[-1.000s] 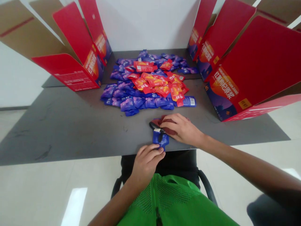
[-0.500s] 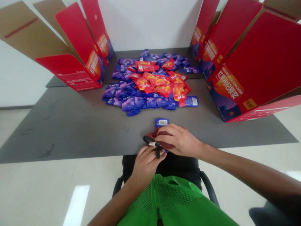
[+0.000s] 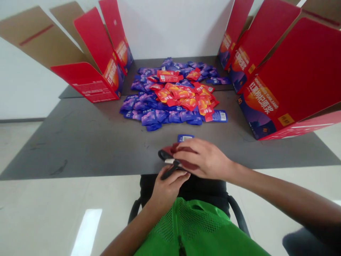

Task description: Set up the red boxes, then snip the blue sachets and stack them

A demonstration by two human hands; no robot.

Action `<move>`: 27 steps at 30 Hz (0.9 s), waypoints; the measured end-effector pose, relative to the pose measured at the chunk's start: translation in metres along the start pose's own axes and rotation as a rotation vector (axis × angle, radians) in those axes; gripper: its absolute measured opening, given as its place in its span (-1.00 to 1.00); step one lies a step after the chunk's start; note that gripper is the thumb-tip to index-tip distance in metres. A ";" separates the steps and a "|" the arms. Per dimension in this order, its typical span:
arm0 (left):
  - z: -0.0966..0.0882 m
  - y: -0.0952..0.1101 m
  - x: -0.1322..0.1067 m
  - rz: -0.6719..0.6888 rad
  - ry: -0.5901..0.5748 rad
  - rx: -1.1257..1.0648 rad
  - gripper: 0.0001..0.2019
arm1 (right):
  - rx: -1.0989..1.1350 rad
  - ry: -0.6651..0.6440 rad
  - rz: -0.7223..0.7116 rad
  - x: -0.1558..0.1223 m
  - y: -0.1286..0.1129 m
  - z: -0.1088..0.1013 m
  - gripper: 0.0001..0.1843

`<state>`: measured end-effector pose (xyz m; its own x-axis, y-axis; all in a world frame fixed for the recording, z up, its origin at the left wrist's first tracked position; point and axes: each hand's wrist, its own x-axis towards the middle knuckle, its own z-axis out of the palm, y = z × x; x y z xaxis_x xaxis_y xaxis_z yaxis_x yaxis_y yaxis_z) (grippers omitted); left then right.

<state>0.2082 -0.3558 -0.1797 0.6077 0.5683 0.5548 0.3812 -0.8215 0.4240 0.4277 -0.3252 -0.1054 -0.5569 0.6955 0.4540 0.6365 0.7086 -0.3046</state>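
One blue sachet (image 3: 183,138) peeks; right hand (image 3: 205,157) clutches maroon item (image 3: 189,165) (left hand's (image 3: 166,189) grip unclear).

Grey scuffed worktop (image 3: 93,142) | two open red cartons (image 3: 92,83), left | three more red cartons (image 3: 269,101), right | white wall (image 3: 173,28) behind | pale glossy floor (image 3: 53,213) | black chair armrests (image 3: 238,213)

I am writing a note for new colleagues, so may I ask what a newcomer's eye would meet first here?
Probably the bright heap of blue and red packets in the middle of the gray table, with open red cartons to both sides. Then the right hand at the near edge, holding a dark red and black item.
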 end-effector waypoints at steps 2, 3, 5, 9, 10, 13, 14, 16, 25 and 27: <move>0.000 0.000 0.000 -0.020 -0.014 0.000 -0.79 | 0.063 -0.078 0.014 -0.009 -0.007 0.010 -0.72; 0.000 0.000 0.000 -0.020 -0.008 -0.004 -0.80 | 0.078 -0.090 0.033 -0.011 -0.004 0.015 -0.72; -0.001 0.000 0.002 -0.001 0.023 -0.014 -0.81 | 0.066 -0.070 0.057 -0.007 0.014 0.021 -0.73; -0.004 0.000 0.006 0.028 0.051 -0.028 -0.83 | -0.050 -0.058 0.077 0.019 0.060 0.012 -0.73; -0.004 0.000 0.006 0.026 0.054 -0.027 -0.83 | -0.090 -0.056 0.087 0.025 0.064 0.006 -0.73; -0.002 0.001 0.005 0.018 0.067 -0.029 -0.83 | -0.137 0.021 0.092 0.029 0.050 -0.008 -0.73; -0.001 0.000 0.004 0.015 0.070 -0.031 -0.83 | -0.116 0.050 0.073 0.024 0.038 -0.010 -0.72; 0.001 0.000 0.002 -0.003 0.048 -0.033 -0.82 | -0.045 0.049 0.018 0.011 0.013 -0.007 -0.69; -0.001 0.000 0.004 -0.002 0.041 -0.042 -0.83 | -0.042 -0.037 0.068 0.015 0.059 0.014 -0.73; -0.001 0.001 0.004 -0.004 0.050 -0.036 -0.83 | -0.100 -0.028 0.072 0.026 0.067 0.001 -0.73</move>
<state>0.2106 -0.3538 -0.1764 0.5706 0.5738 0.5876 0.3576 -0.8176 0.4512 0.4553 -0.2595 -0.1153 -0.5218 0.7480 0.4102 0.7247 0.6423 -0.2494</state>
